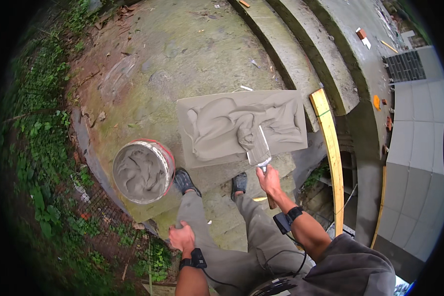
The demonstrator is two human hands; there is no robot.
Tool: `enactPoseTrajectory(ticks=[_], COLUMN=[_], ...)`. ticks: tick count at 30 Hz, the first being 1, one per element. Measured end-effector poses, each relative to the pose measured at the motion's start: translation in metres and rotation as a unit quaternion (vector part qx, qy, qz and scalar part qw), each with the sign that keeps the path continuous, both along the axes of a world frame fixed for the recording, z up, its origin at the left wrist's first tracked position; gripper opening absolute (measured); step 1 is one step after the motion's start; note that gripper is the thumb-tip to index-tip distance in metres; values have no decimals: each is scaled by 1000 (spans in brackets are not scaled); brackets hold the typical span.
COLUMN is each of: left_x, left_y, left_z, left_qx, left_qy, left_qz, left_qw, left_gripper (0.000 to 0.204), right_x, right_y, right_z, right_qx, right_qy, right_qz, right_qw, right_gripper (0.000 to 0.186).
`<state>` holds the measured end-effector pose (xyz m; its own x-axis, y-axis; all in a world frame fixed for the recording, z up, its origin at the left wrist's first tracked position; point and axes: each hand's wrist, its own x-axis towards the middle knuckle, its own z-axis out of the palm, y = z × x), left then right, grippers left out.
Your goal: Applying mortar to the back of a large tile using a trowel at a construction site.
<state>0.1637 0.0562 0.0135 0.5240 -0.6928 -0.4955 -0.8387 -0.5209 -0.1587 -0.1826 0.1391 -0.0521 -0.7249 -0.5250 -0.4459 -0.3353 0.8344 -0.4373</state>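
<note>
My right hand (268, 180) grips the handle of a metal trowel (261, 153), whose blade lies in grey mortar (212, 123) spread unevenly over a large rectangular slab (186, 160). A mound of mortar rises at the blade's left side. My left hand (182, 238) is closed beside my left leg, with its fingertips partly hidden; what they hold, if anything, I cannot make out. A white bucket (144, 197) with a red rim band holds more grey mortar and stands left of the slab, by my left foot.
Mossy concrete (143, 54) lies under my dark shoes. Concrete steps (296, 54) curve along the right. A timber plank (333, 163) stands beside them, with large grey tiles (414, 133) farther right. Green plants and mesh (49, 192) border the left edge.
</note>
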Motion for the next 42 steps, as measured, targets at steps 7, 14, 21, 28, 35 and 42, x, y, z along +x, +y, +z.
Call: enactPoseTrajectory(ticks=[7,14,21,28,35,42], left_x=[5,1,12,23,37,51], left_y=[7,7,15,17,26,49], left_z=[1,-1,-3,2,0,-13], left_qx=[-5,14,2,11,20,25], left_qy=[5,9,-3,12,38,34], left_qz=[-5,7,26,52,97,146], left_qw=[1000,1000,1000,999,994,988], left_gripper=[50,51,50,51,49,48], right_x=[10,-10,-26,-14,86,219], right_y=[-11,-46,-59,-79,-127,-189], right_z=[-1,-13,-3,21,69,6], right_qx=[-25,-55,-92,-95,-93,-67], right_qy=[-52,-127,-178,-146,-133,-98], right_qz=[23,27,63,104,206,524], right_qw=[998,990,978,979,965,843], right_gripper=[50,51,47,46,34,34])
